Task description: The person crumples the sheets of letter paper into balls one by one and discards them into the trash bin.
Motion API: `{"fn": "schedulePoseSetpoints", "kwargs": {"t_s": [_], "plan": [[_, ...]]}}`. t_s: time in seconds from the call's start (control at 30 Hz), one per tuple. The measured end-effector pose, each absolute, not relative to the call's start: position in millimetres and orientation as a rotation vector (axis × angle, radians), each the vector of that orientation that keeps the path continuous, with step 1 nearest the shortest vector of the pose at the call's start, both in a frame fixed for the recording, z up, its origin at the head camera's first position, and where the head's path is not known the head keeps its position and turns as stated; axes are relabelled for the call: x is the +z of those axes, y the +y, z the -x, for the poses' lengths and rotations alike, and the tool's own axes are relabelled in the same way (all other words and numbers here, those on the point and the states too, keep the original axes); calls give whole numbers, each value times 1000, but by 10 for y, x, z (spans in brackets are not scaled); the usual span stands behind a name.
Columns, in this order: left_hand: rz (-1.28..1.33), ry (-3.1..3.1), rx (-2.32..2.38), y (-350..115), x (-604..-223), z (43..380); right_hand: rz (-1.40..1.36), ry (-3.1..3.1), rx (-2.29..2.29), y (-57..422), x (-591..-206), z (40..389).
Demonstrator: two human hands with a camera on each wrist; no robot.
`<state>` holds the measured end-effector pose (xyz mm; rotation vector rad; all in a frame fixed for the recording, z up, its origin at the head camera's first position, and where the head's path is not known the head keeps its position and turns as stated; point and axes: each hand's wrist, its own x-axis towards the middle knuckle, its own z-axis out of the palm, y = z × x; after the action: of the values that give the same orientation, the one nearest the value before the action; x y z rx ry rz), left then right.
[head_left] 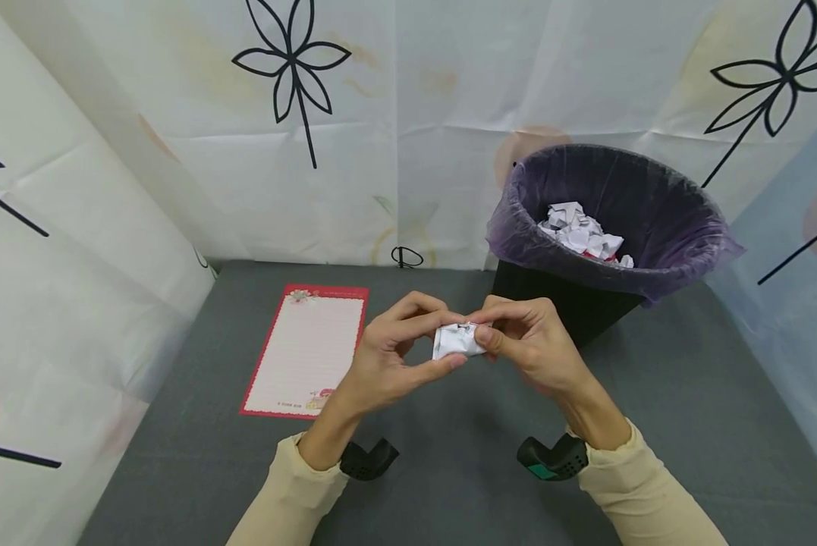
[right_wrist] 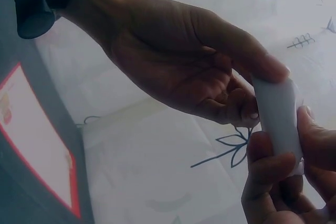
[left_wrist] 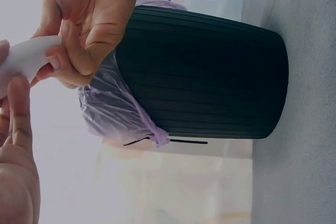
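Observation:
Between both hands, above the grey table, is a small folded wad of white paper [head_left: 457, 340]. My left hand [head_left: 388, 353] pinches its left end between thumb and fingers. My right hand [head_left: 534, 341] grips the right end, thumb on the near face. In the left wrist view the paper [left_wrist: 29, 59] looks smooth and slightly bent. From the right wrist view, the paper [right_wrist: 278, 119] stands between the two hands' fingertips. Left of my left hand, a red-bordered sheet of lined letter paper [head_left: 312, 341] lies flat on the table, one corner hidden behind the wrist.
A black waste bin [head_left: 538, 292] with a purple plastic liner [head_left: 674, 205] stands at the back right, tilted in the view. Inside it lie crumpled white papers [head_left: 579, 231] with a bit of red. Patterned white cloth [head_left: 408, 114] hangs behind the grey table [head_left: 449, 470].

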<state>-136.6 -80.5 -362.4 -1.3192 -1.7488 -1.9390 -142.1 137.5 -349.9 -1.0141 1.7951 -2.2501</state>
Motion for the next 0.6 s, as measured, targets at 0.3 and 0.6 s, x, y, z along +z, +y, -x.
{"fn": "schedulePoseSetpoints", "kwargs": {"t_s": [0.3,0.6], "plan": [[1218,-1619,-1794,-765,-3667,1401,680,1845,-2278,1308,-3482,1336],[1119,-1646,-1533,-748,-3676,1415,702,1912,-2347,1239,-3487,1299]]}}
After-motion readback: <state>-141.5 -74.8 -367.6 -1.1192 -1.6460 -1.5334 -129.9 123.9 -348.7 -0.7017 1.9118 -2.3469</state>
